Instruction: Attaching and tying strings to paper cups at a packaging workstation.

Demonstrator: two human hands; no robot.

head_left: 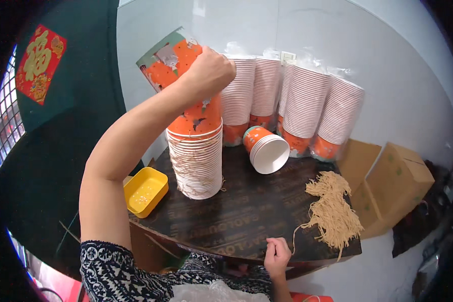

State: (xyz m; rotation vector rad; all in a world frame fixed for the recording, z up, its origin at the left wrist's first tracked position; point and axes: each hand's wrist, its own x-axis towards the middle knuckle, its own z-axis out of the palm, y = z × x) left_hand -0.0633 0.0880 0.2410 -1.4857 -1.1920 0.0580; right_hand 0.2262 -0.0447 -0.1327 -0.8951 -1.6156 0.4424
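Note:
My left hand (214, 73) is raised and closed at the edge of a tilted orange paper cup (168, 54) with a printed pattern and a grey-green end. My forearm hides part of it. Just below stands a tall stack of paper cups (199, 166), bottoms up, its white rims wound with thin tan strings and an orange cup side (206, 115) showing on top. At the table's front edge my right hand (278, 255) is closed, and what its fingers hold, if anything, is hidden. Beside it lies a bundle of tan strings (334, 214), one strand trailing toward the hand.
A yellow tray (161, 189) with small pale bits sits left of the stack. Several nested cups (271, 155) lie sideways on the dark table (236, 216). Tall bagged cup stacks (304, 100) line the wall. An open cardboard box (400, 176) stands beyond the right edge.

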